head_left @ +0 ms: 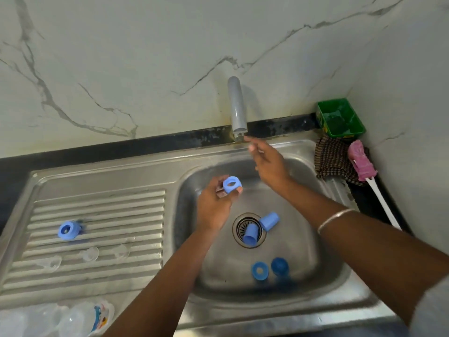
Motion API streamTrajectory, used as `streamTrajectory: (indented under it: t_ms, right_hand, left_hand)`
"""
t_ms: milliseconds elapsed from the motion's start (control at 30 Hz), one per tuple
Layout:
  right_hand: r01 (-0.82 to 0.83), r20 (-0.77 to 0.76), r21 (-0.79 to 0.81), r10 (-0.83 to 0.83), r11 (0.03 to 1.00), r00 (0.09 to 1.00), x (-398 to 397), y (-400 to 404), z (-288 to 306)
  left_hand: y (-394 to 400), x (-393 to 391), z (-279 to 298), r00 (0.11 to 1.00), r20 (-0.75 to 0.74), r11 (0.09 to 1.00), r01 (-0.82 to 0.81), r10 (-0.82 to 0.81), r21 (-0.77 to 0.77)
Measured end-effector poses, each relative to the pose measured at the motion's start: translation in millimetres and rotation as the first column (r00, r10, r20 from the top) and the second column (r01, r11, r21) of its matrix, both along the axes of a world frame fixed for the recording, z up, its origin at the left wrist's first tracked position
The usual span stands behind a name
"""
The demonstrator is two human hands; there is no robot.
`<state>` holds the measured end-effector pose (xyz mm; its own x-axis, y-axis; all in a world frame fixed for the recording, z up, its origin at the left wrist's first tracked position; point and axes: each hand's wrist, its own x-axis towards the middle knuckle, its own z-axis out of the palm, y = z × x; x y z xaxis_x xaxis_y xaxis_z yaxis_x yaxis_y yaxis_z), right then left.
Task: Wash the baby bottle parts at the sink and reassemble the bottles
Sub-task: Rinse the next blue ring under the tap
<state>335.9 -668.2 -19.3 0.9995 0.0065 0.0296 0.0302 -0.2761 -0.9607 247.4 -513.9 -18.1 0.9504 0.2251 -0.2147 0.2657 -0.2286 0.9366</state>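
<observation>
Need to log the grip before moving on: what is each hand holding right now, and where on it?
The left hand pinches a blue bottle collar ring by its side wall. The right hand holds nothing; it reaches toward the tap.

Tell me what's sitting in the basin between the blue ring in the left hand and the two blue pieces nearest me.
Two blue caps lying over the drain, between the ring and the near pieces, in the head view.

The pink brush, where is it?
In the head view, the pink brush lies right of the sink, beside the checked cloth, below the green tub.
</observation>
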Motion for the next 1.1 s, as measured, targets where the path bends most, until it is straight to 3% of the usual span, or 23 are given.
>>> streamTrajectory:
  t_ms: [233, 600, 900, 1033, 1100]
  right_hand:
    - [-0.043, -0.081, -0.232, 0.025, 0.972, 0.996, 68, 22, 7]
    - [-0.119, -0.274, -0.117, 0.083, 0.986, 0.958, 84, 30, 9]
    - [-0.254, -0.309, -0.310, 0.155, 0.916, 0.938, 86, 31, 20]
    - [-0.317, -0.329, -0.305, 0.213, 0.898, 0.920, 86, 23, 21]
    - [-0.332, -0.329, -0.221, 0.250, 0.917, 0.911, 82, 18, 23]
  left_hand:
    - [0, 30, 5, 0.986, 0.159, 0.997, 0.042, -0.051, 0.057]
    - [-10, 52, 8, 0.947, 0.266, 0.964, 0.117, -0.181, 0.238]
    - [-15, 58, 7, 0.913, 0.365, 0.940, 0.053, -0.182, 0.336]
    - [-16, 58, 3, 0.926, 0.342, 0.951, 0.052, -0.160, 0.304]
    - [-19, 59, 3, 0.963, 0.253, 0.980, 0.042, -0.091, 0.195]
